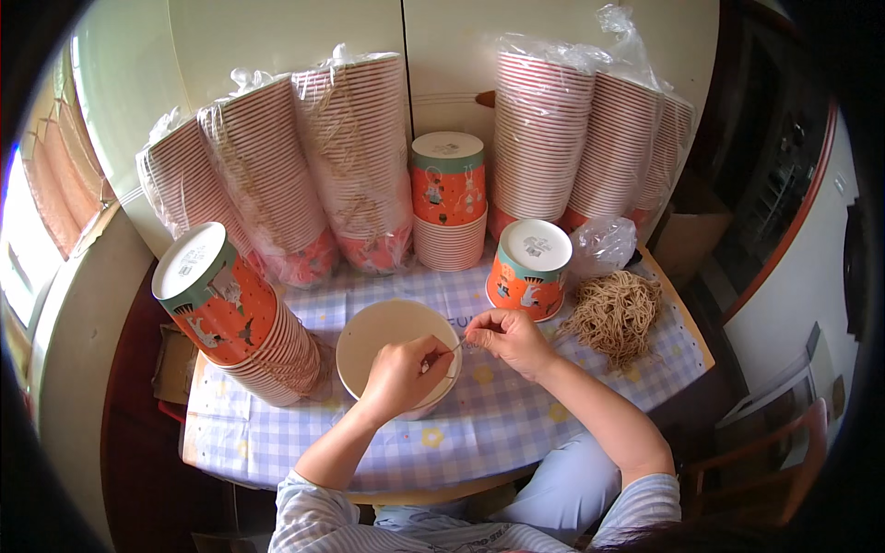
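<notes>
Left hand (398, 373) curled over bowl (373, 334) at table (516, 433) centre, fingers pinched on thin cord (454, 347). Right hand (513, 339) just beside, pinching the cord's other end. Cord pile (616, 315) to the right; cup stacks (267, 175) behind.

Both forearms reach forward; left hand (398, 373) and right hand (513, 339) fingers pinched, nearly meeting.

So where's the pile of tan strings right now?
In the head view, the pile of tan strings lies on the checked tablecloth at the person's right, beside the upside-down orange cup, beyond the right hand.
</notes>
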Tool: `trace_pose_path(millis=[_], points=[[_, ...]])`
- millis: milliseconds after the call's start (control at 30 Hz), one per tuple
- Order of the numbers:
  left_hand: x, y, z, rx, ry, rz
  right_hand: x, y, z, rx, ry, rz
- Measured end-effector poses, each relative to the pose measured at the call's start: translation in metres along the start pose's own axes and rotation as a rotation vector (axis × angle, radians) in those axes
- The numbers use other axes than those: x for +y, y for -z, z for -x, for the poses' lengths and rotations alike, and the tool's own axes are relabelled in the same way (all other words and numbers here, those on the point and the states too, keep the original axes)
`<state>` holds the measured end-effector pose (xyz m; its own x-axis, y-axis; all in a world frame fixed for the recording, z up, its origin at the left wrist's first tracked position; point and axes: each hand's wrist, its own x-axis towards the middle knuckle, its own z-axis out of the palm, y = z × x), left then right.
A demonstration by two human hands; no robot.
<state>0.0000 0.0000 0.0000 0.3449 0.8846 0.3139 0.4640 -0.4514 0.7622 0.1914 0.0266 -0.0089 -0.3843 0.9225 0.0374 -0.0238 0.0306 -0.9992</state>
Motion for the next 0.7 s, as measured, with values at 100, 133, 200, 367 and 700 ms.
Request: trace_pose_path(millis=[100, 133, 200, 367, 700], points=[[0.001, 0.001, -0.001, 0.051, -0.084, -0.047, 0.001, 0.001, -0.001, 0.002, -0.013, 0.025], [0.003, 0.002, -0.002, 0.035, -0.069, -0.116, 0.003, 0.001, -0.002, 0.007, 0.041, 0.048], [0.006, 0.003, -0.003, 0.021, -0.057, -0.186, 0.007, 0.001, -0.004, 0.011, 0.097, 0.071], [0.011, -0.002, -0.006, 0.048, -0.127, -0.300, 0.007, 0.000, -0.004, 0.036, 0.152, 0.143], [0.017, -0.014, -0.012, 0.071, -0.086, -0.228, 0.005, 0.002, -0.002, 0.073, 0.258, 0.205]])
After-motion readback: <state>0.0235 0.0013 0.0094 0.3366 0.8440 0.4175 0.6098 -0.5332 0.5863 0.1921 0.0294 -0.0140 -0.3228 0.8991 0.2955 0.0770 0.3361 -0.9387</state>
